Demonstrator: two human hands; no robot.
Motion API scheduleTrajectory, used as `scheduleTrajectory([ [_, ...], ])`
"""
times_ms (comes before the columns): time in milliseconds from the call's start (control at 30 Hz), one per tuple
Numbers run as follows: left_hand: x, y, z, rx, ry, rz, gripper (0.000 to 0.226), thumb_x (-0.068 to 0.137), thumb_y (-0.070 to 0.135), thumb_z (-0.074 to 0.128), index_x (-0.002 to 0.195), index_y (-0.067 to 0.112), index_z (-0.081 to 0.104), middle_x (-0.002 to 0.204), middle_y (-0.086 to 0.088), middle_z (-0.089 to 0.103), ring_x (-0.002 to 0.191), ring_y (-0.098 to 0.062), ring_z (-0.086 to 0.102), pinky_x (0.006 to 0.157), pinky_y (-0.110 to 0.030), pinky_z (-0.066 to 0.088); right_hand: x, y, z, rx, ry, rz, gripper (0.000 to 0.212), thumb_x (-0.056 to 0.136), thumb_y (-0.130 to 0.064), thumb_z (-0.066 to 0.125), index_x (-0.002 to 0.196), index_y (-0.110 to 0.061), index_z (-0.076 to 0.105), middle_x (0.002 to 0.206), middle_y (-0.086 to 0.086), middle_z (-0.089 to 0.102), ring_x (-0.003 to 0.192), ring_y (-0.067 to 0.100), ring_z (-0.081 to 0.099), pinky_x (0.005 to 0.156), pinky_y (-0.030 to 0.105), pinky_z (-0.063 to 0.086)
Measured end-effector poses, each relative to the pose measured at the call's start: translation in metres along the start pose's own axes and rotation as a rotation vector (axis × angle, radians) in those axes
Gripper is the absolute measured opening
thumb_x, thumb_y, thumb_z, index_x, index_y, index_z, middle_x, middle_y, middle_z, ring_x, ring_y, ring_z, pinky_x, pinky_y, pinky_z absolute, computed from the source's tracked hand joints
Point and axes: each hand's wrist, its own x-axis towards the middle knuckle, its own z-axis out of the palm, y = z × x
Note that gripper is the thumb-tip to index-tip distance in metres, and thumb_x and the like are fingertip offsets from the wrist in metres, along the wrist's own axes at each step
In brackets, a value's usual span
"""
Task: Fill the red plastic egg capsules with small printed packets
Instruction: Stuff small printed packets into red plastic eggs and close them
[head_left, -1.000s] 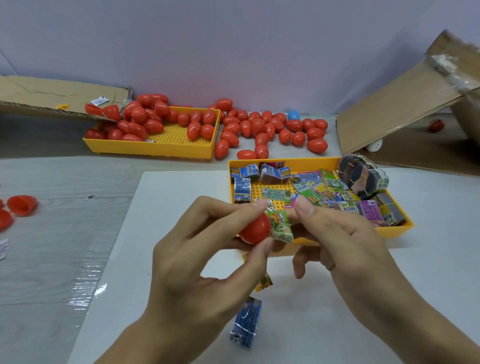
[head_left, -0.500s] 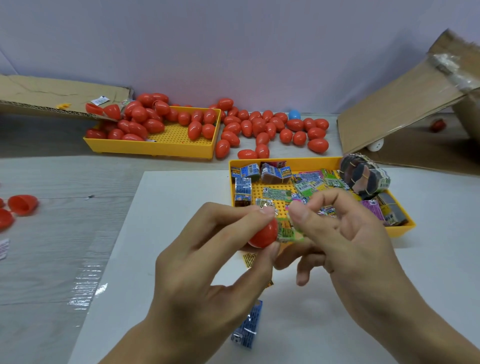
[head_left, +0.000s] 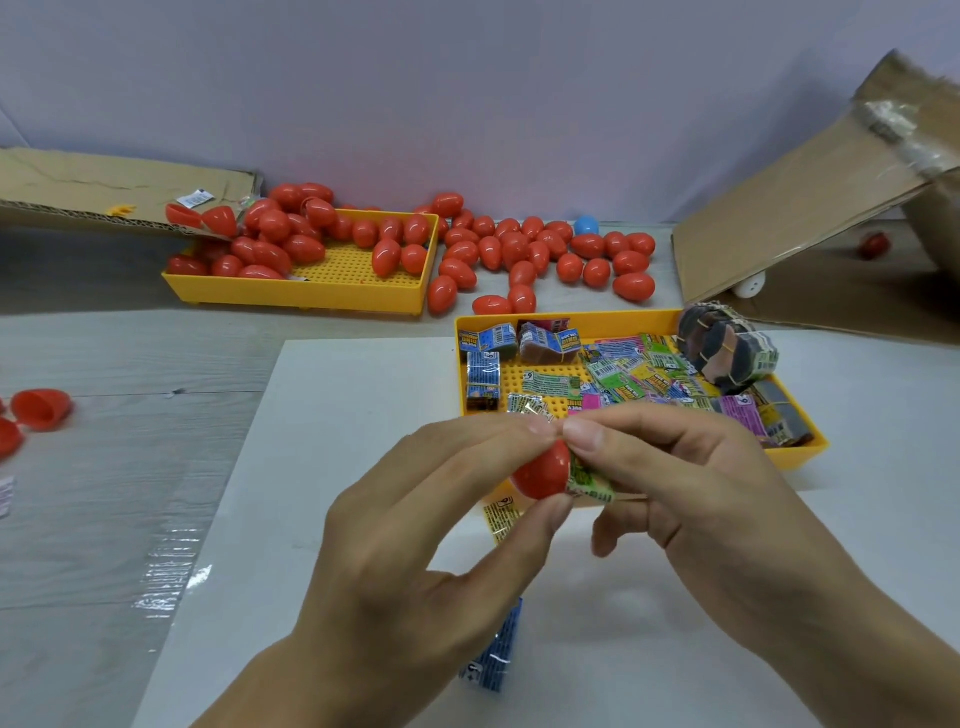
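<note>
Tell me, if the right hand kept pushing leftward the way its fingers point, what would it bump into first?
Most likely the red egg half held by the left hand; the right hand is already pressing a green packet against its open side.

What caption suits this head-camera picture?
Left hand holds a red egg half while right hand presses in a green packet.

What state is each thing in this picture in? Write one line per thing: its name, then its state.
Left hand: pinches the red capsule half.
Right hand: pinches the green packet.
Red capsule half: held up, open end facing the packet.
Green packet: crumpled, at the capsule's mouth.
Far yellow tray: partly filled with closed red eggs.
Near yellow tray: holds loose packets.
Blue packet: lying on the white sheet.
</note>
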Motion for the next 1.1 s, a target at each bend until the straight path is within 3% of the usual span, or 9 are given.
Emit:
scheduleTrajectory([
  [133, -0.0003, -0.0016, 0.0015, -0.01, -0.034, -0.01, 0.032, 0.086, 0.02, 0.07, 0.117, 0.009, 0.066, 0.118, 0.002, 0.068, 0.113, -0.01, 0.065, 0.095, -0.025, 0.052, 0.0, -0.0002, -0.0005, 0.03, 0.006, 0.062, 0.034, 0.062, -0.032, 0.076, 0.089, -0.011, 0.079, 0.079, 0.014, 0.075, 0.063, 0.019, 0.071, 0.045, 0.023, 0.051],
  [233, -0.0013, -0.0025, 0.0024, -0.022, -0.053, -0.028, 0.033, 0.087, 0.02, 0.068, 0.117, 0.008, 0.066, 0.12, 0.002, 0.067, 0.113, -0.009, 0.065, 0.096, -0.023, 0.051, 0.0015, 0.0006, -0.0012, 0.035, -0.007, 0.129, 0.033, 0.065, -0.026, 0.086, 0.094, -0.011, 0.078, 0.084, 0.014, 0.076, 0.067, 0.02, 0.072, 0.047, 0.023, 0.051],
  [367, -0.0026, -0.0037, 0.0034, -0.019, -0.052, -0.028, 0.036, 0.087, 0.018, 0.067, 0.121, 0.006, 0.063, 0.122, 0.001, 0.065, 0.116, -0.008, 0.063, 0.096, -0.021, 0.051, 0.0027, 0.0013, -0.0007, 0.09, -0.034, 0.203, 0.037, 0.065, -0.035, 0.079, 0.092, -0.01, 0.077, 0.087, 0.014, 0.075, 0.073, 0.019, 0.071, 0.047, 0.025, 0.052],
  [567, -0.0044, -0.0047, 0.0044, -0.021, -0.048, -0.053, 0.037, 0.09, 0.018, 0.063, 0.124, 0.003, 0.062, 0.125, -0.003, 0.065, 0.119, -0.009, 0.062, 0.096, -0.022, 0.052, 0.0009, -0.0018, 0.0007, 0.097, -0.057, 0.199, 0.024, 0.069, -0.035, 0.083, 0.081, -0.015, 0.078, 0.083, 0.011, 0.075, 0.074, 0.023, 0.074, 0.048, 0.025, 0.054],
  [667, -0.0036, -0.0062, 0.0039, -0.025, -0.048, -0.076, 0.04, 0.091, 0.019, 0.062, 0.128, 0.005, 0.06, 0.126, 0.0, 0.064, 0.12, -0.007, 0.061, 0.097, -0.02, 0.051, 0.0005, -0.002, -0.0011, 0.124, -0.07, 0.212, 0.034, 0.065, -0.036, 0.077, 0.086, -0.009, 0.078, 0.088, 0.015, 0.076, 0.079, 0.026, 0.075, 0.052, 0.024, 0.055],
  [967, -0.0013, -0.0052, 0.0041, -0.095, -0.107, -0.125, 0.043, 0.092, 0.019, 0.06, 0.134, 0.014, 0.054, 0.126, 0.015, 0.06, 0.114, 0.004, 0.06, 0.089, -0.007, 0.045, 0.0044, 0.0021, -0.0032, 0.232, -0.101, 0.305, 0.032, 0.065, -0.03, 0.078, 0.09, -0.009, 0.08, 0.086, 0.014, 0.076, 0.073, 0.021, 0.074, 0.049, 0.021, 0.054],
  [1100, -0.0019, -0.0051, 0.0039, -0.194, -0.102, -0.188, 0.045, 0.089, 0.022, 0.064, 0.133, 0.016, 0.056, 0.125, 0.011, 0.065, 0.114, -0.001, 0.063, 0.09, -0.011, 0.05, 0.0054, 0.004, -0.0039, 0.228, -0.089, 0.309, 0.036, 0.063, -0.031, 0.079, 0.091, -0.008, 0.079, 0.086, 0.013, 0.075, 0.07, 0.017, 0.072, 0.05, 0.021, 0.054],
])
